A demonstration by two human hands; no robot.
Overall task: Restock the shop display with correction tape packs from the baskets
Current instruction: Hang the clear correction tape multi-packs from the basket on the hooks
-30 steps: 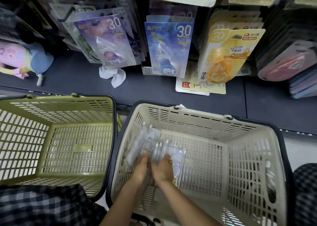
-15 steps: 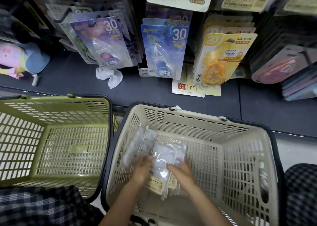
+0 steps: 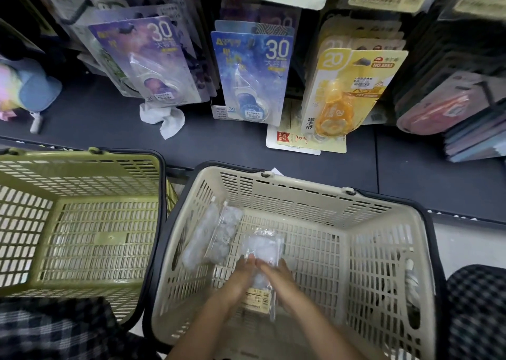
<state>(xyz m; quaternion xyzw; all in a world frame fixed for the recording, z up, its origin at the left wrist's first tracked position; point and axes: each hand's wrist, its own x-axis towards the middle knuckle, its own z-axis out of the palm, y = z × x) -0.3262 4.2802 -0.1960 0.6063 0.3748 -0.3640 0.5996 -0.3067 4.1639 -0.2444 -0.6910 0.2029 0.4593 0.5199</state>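
So the clear pack of correction tapes I'm after is down in the beige basket, near the middle of its floor, and I've got it sandwiched between both hands. My left hand is on its left edge and my right hand is on the right edge, fingers pointing away from me along the pack. It's a bit blurry, but both look like they're gripping the pack from the sides rather than just lying on it. A label card shows at the near end, between my wrists.

Two more clear packs lean against the basket's left wall, just beside the one I'm holding.

To the left, touching the beige one, is a green basket. Past both baskets is a dark shelf with the display: purple carded tapes on the left, blue ones in the middle, yellow ones to the right. A crumpled white tissue lies on the shelf below the purple cards.
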